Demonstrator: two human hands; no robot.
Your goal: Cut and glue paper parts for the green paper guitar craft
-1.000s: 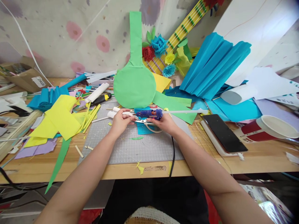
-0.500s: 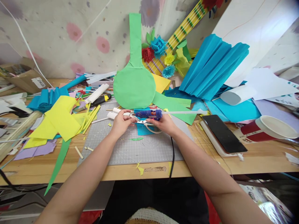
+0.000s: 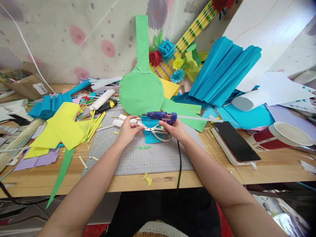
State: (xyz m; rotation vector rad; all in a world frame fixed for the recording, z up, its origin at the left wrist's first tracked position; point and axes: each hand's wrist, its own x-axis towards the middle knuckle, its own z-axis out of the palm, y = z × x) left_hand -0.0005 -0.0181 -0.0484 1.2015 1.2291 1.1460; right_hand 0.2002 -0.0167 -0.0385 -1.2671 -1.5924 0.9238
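Observation:
My right hand [image 3: 173, 130] grips a blue hot glue gun [image 3: 161, 116] with a clear glue stick jutting out to the right; its black cord [image 3: 179, 161] runs down over the table edge. My left hand [image 3: 128, 129] pinches a small white paper roll [image 3: 122, 118] near the gun's nozzle. Both hands hover over a grey cutting mat [image 3: 138, 154]. Scissors [image 3: 158, 131] lie on a blue paper scrap [image 3: 150, 135] under the gun.
A big green paper paddle shape [image 3: 142, 86] leans on the wall behind. Yellow paper [image 3: 64, 126] and strips lie left, blue pleated paper [image 3: 222, 70] right. A phone [image 3: 234, 140] and a red-and-white cup [image 3: 283, 136] lie at right. Paper guitar with flowers [image 3: 172, 56] at back.
My right hand has lifted the glue gun slightly and shifted it to the right, uncovering the scissors. The left hand stays on the white roll.

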